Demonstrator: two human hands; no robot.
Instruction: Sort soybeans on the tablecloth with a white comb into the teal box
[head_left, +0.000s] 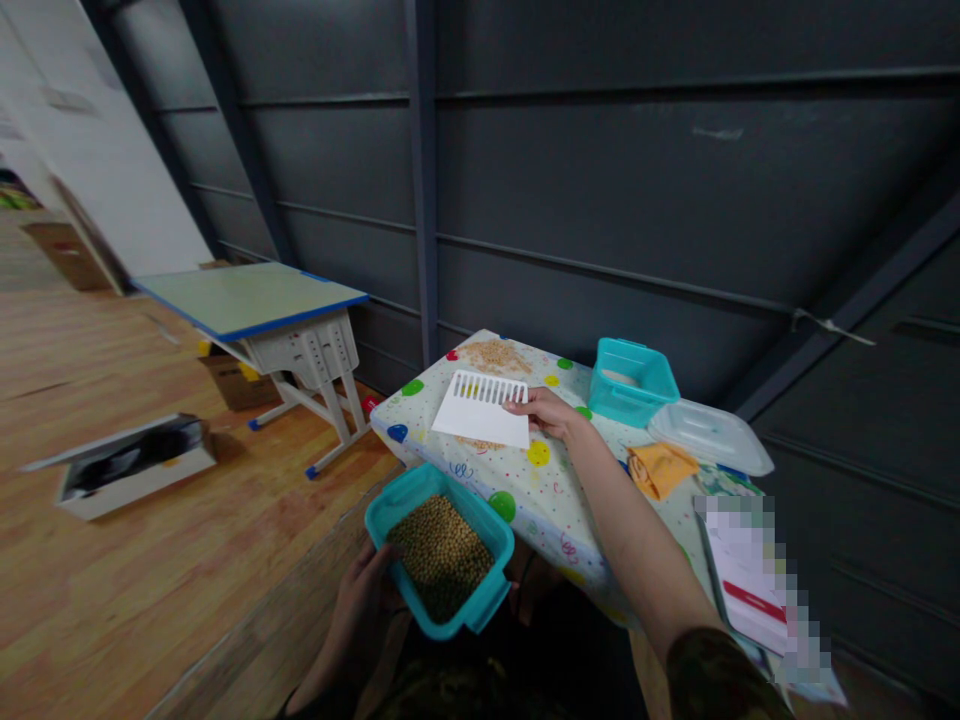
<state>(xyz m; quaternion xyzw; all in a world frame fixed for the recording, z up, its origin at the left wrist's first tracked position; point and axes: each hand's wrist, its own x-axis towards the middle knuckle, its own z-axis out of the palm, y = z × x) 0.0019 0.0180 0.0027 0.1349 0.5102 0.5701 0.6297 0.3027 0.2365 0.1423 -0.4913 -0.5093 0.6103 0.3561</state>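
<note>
Holding position logged: left hand (366, 592) grips the teal tub (480, 600) at its near-left corner, fingers curled round the wall and under the base, thumb on the rim. The tub hangs below and just off the near edge of the desk (547, 500), tilted slightly, about half full of tan beans (441, 555). Right hand (546, 411) is stretched out over the desk, fingers pressed together and pinching the right edge of the white scraper (480, 412), which lies nearly flat on the spotted cloth with its comb teeth pointing to the far side. A few loose grains show under the scraper's near edge; the larger grain pile (495, 355) sits beyond it at the far corner, apart from the blade. Judgement: I am at the gathering step, with the scraper placed but not yet behind the pile. The next move calls for lifting the scraper past the pile, setting its edge down on the far side and drawing toward the tub, while I bring the tub rim up against the desk edge so nothing drops to the floor. Second tub (631, 382), clear lid (711, 437) and orange cloth (660, 468) lie to the right, well apart from this work.
</note>
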